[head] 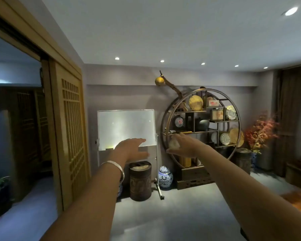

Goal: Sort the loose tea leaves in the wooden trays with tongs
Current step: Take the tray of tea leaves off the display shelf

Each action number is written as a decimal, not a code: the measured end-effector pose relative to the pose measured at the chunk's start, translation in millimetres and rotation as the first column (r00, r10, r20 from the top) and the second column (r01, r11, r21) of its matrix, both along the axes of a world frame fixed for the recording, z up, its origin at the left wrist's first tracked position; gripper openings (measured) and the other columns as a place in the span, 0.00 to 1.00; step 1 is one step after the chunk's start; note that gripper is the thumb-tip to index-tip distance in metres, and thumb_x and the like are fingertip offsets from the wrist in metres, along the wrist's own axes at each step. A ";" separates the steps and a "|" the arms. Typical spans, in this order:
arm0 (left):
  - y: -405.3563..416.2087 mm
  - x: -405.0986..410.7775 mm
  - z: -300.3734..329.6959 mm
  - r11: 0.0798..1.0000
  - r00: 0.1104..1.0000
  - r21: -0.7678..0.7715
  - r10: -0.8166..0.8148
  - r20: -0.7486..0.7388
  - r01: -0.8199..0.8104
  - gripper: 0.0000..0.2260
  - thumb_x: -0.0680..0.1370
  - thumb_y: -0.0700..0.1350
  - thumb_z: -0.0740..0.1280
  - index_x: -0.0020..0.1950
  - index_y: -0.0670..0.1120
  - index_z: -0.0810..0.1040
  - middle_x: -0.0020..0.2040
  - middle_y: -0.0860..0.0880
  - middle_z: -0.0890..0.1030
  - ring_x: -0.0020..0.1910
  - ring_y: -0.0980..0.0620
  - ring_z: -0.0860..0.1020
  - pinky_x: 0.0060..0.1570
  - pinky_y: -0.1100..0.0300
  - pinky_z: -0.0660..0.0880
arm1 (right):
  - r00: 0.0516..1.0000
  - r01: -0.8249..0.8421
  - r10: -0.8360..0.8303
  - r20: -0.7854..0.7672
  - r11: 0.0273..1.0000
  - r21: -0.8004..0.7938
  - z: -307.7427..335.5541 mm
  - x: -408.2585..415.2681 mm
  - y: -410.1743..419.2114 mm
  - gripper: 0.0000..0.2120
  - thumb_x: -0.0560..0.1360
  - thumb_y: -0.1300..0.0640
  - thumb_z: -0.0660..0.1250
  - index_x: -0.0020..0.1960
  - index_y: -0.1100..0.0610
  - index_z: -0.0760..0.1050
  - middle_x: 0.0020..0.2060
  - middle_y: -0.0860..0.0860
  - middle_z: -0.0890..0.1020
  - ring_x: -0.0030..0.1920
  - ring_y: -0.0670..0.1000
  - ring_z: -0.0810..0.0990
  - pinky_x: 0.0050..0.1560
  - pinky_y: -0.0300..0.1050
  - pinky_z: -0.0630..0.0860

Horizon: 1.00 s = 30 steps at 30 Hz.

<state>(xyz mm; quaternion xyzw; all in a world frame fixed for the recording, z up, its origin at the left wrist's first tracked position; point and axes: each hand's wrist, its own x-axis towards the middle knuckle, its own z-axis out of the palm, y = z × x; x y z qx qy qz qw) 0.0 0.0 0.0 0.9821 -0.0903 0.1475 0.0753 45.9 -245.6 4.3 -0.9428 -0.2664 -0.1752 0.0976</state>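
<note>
Here I hold both arms out in front of me. My left hand (130, 150), with a silver bangle (115, 168) on its wrist, is flat with straight fingers and holds nothing. My right hand (182, 145) is spread too, also bare. Behind them stand a whiteboard (125, 126) and a round shelf (201, 129). I can see no trays or tongs.

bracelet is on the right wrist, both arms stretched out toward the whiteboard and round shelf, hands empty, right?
Not quite: the head view shows the silver bracelet on the left wrist, not the right. The rest stands: both arms stretch toward the whiteboard and round shelf, and the left hand and right hand hold nothing.
</note>
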 end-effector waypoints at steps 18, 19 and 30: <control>-20.0 357.4 9.4 0.996 0.997 -0.035 -0.081 0.008 0.082 0.32 0.75 0.64 0.63 0.75 0.56 0.59 0.76 0.51 0.63 0.73 0.47 0.64 0.69 0.49 0.63 | 0.991 0.135 -0.136 -0.016 0.989 -0.056 14.3 312.1 -13.9 0.39 0.72 0.34 0.62 0.75 0.55 0.57 0.69 0.55 0.69 0.66 0.56 0.70 0.62 0.52 0.71; -19.5 376.1 6.9 0.996 0.996 -0.028 -0.087 -0.001 0.087 0.32 0.75 0.64 0.62 0.76 0.56 0.59 0.76 0.51 0.63 0.73 0.47 0.64 0.70 0.49 0.63 | 0.990 0.139 -0.140 -0.018 0.989 -0.054 10.8 328.7 -13.2 0.40 0.72 0.34 0.62 0.75 0.54 0.57 0.70 0.55 0.68 0.67 0.56 0.69 0.64 0.52 0.70; -12.3 614.2 3.2 0.962 0.963 -0.054 -0.269 -0.022 0.268 0.31 0.74 0.61 0.65 0.75 0.57 0.61 0.74 0.50 0.68 0.69 0.46 0.70 0.64 0.50 0.68 | 0.963 0.267 -0.269 -0.034 0.963 -0.047 -0.8 532.4 -3.3 0.36 0.73 0.34 0.62 0.73 0.53 0.60 0.66 0.55 0.71 0.64 0.55 0.71 0.61 0.53 0.72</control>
